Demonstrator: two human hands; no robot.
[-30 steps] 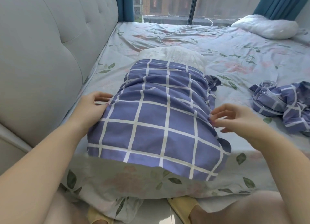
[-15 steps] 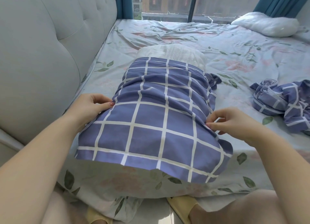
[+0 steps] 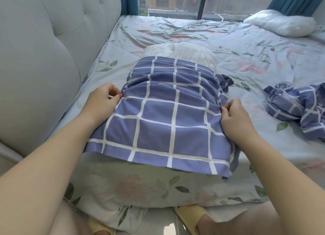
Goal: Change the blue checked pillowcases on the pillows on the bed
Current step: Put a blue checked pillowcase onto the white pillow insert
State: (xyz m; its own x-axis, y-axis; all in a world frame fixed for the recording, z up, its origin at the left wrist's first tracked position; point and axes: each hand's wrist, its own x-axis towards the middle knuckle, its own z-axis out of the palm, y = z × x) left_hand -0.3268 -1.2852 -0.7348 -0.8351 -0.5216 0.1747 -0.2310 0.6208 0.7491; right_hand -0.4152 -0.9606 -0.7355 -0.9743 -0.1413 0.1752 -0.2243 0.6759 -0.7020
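Nearest, two yellow slippers show on the floor below the hanging edge of the floral bed sheet. Just beyond, at the near edge of the bed, lies the blue checked pillowcase, drawn over most of a white pillow whose far end pokes out bare. The left hand is at the case's left side, its fingers curled and pinching a fold of cloth against the thumb. The right hand is at the right side, its fingers likewise curled and pinching the gathered cloth there. The fabric bunches in ridges from the hands onward and lies flat nearer. To the right, well apart, a second checked pillowcase lies crumpled on the sheet. A padded grey headboard runs along the left. In the far right corner rests an uncovered pillow, with a window and teal curtains behind.
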